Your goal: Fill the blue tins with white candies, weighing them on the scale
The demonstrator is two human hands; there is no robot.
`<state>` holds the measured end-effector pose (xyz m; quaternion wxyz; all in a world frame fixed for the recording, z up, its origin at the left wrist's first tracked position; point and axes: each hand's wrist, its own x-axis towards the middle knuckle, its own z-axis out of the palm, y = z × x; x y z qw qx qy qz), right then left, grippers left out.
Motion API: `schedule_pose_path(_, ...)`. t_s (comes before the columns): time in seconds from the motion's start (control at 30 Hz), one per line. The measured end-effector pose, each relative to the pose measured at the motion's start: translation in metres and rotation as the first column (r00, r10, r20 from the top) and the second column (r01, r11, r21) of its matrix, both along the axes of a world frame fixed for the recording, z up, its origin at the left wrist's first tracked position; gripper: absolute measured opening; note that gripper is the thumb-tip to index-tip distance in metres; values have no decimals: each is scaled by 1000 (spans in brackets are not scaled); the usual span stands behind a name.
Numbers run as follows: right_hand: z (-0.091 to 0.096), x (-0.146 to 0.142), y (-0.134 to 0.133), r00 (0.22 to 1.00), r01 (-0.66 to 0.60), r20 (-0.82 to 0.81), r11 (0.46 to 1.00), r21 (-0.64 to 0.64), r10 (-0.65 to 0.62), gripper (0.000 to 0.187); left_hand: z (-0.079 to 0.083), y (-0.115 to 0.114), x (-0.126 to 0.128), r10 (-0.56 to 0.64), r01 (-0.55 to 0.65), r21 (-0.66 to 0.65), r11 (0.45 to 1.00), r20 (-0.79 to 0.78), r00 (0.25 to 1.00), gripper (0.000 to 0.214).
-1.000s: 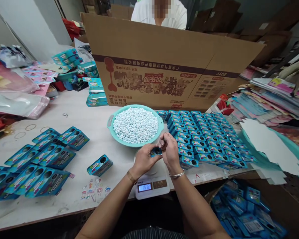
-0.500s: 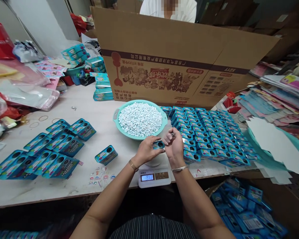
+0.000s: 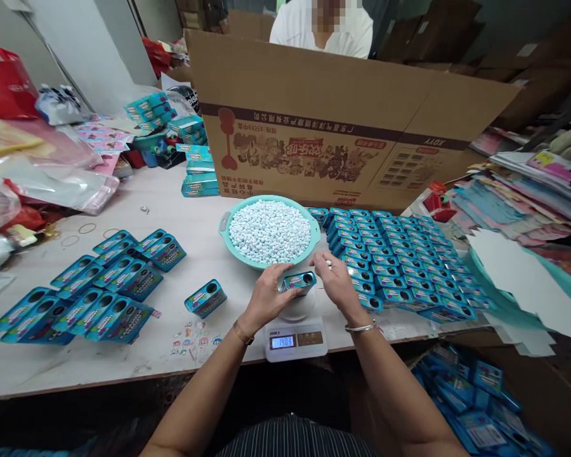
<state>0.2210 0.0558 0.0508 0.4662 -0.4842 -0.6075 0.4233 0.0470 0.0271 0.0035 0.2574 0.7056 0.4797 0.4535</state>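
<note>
My left hand [image 3: 269, 293] grips a small blue candy box [image 3: 299, 280] with a round dark hole in its top. The box stands on the white plate of a digital scale [image 3: 296, 339], whose display is lit. Just right of the box, my right hand [image 3: 335, 279] is closed, and a white candy [image 3: 328, 263] shows between its fingers. Behind both hands sits a mint-green basin [image 3: 226, 238] heaped with small white candies [image 3: 271, 230]. A single blue box [image 3: 206, 298] stands apart on the table, left of my left hand.
Blue boxes [image 3: 387, 260] stand in dense rows at right, with more boxes [image 3: 118, 273] grouped at left. A large carton [image 3: 314, 127] rises behind the basin; a person [image 3: 321, 28] is beyond it. Loose boxes [image 3: 480, 406] fill a carton below the table edge. Stickers [image 3: 195, 339] lie near the front.
The blue box in my left hand now sits upright on the scale. My right hand has turned over, palm downward, a little away from the box. The display reading has dropped.
</note>
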Motion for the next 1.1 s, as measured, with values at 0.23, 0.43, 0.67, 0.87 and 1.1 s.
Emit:
schedule_pose_path(0.23,4,10,-4,718,-154,692,987,48,78,27,-2,4,11,-25,25,-4,1000,13,1000,46)
schedule_pose_path(0.43,7,18,-3,720,-141,691,988,68,55,31,0,4,11,-17,17,0,1000,12,1000,45)
schedule_pose_path(0.67,7,25,-3,751,-120,659,990,68,45,32,1,1,7,-15,15,19,1000,-4,1000,47)
schedule_pose_path(0.87,-4,20,-5,660,-158,749,986,61,60,23,-1,5,13,-50,50,-6,999,-6,999,52)
schedule_pose_path(1.1,-7,17,-7,570,-177,818,984,31,77,11,-4,11,27,-105,105,-31,994,-14,994,46)
